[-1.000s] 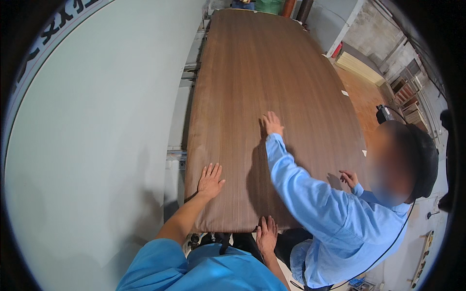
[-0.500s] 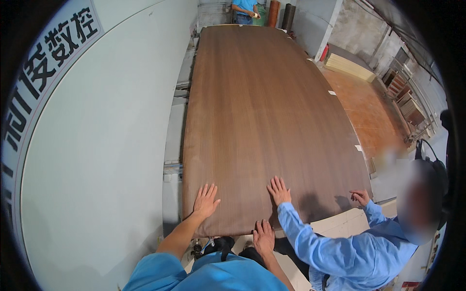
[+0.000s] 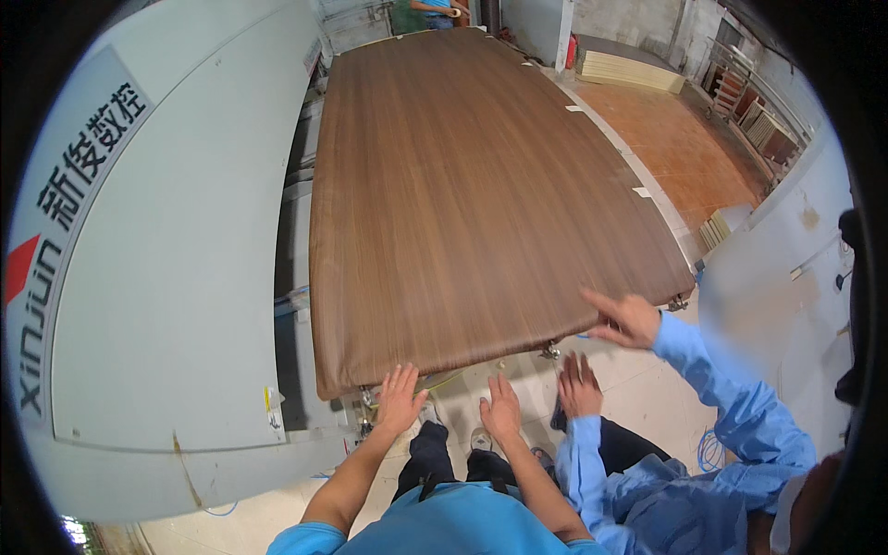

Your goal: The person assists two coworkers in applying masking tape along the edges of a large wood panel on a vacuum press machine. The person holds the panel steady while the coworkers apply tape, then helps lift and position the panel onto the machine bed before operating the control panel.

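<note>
A long brown wood-grain sheet stretches away in front of me. Its near left corner droops, and the near edge folds downward. My left hand has its fingers straight out, with the fingertips at that near edge; whether they press on it I cannot tell. Just in front of the edge, apart from the sheet, my right hand hangs open and holds nothing. To my right, a co-worker's hand points over the sheet's near right part, while the co-worker's other hand is held open beside my right one.
A large pale machine panel flanks the sheet's left side. White tape pieces dot its right edge. Metal fittings show under the near edge. Another person stands at the far end. Stacked boards lie at the far right.
My left hand has drawn back from the sheet's surface to its near edge. My right hand has come off the edge. The co-worker's hand has lifted from the sheet. My view has shifted back.
</note>
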Demonstrator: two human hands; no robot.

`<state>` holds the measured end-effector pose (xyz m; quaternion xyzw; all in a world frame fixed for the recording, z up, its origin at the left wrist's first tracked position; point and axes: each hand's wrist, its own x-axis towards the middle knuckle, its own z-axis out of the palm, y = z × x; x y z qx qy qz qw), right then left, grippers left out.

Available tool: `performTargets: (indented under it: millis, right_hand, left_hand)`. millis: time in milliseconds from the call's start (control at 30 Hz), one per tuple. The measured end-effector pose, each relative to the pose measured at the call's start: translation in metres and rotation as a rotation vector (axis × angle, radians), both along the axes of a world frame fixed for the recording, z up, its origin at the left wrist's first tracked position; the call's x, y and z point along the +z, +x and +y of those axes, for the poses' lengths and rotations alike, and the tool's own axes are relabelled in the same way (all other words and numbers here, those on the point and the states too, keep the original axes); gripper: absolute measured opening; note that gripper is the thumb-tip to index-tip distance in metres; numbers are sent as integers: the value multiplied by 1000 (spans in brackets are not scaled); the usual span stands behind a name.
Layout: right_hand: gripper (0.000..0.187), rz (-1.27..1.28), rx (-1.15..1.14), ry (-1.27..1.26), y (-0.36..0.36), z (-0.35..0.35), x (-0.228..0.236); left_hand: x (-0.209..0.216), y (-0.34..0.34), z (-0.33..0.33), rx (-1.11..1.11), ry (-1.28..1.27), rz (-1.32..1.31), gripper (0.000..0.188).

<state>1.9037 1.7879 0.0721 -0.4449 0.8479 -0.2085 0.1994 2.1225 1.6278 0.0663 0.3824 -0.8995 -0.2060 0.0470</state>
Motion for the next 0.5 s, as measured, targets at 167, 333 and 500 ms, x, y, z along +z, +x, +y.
performTargets:
  millis: [167, 333, 500]
  right_hand:
    - [55, -207, -123, 39, -23, 109, -56]
    - [42, -303, -204, 270, -42, 252, -135]
    - [35, -350, -286, 477, -22, 404, -192]
  left_hand:
    - [-9, -1, 125, -46, 213, -55, 56]
    - [-23, 40, 230, -254, 709, -331, 54]
    - [-49, 117, 302, -31, 723, -301, 50]
